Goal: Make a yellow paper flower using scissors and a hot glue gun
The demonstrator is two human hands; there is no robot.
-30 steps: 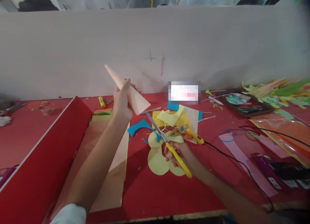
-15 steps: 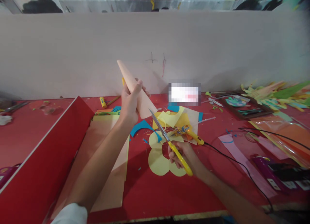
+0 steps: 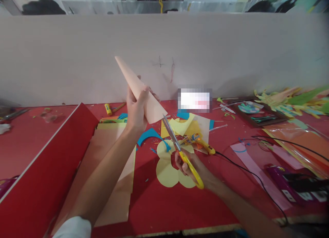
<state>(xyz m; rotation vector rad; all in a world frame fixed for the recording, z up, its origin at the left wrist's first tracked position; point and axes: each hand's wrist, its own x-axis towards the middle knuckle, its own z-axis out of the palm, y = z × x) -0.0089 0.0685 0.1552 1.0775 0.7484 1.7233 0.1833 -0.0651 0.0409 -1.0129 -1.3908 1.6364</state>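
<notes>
My left hand (image 3: 138, 106) is closed round a peach paper cone (image 3: 154, 109), its narrow tip pointing up and to the left. The wide end faces down toward the table. In my right hand (image 3: 189, 162) is a pair of yellow-handled scissors (image 3: 177, 142), blades close together, their tips at the cone's lower right edge. I cannot tell whether the tips touch the paper. Beneath the scissors lies a pale yellow flower-shaped cutout (image 3: 167, 173) with a hole in its middle. A yellow glue gun (image 3: 205, 145) with a black cord rests beside it.
A red upright panel (image 3: 51, 155) stands at the left, by peach paper sheets (image 3: 113, 197). Blue (image 3: 149, 135) and yellow paper scraps (image 3: 182, 126) lie mid-table. At right are a dark tray (image 3: 257, 114), pink strips (image 3: 259, 176) and a purple box (image 3: 285, 183). A white partition (image 3: 102, 49) closes the back.
The cone has tilted further left, its tip shifting up and left with my left hand. The scissors' tips have moved slightly right, nearer the cone's lower right edge.
</notes>
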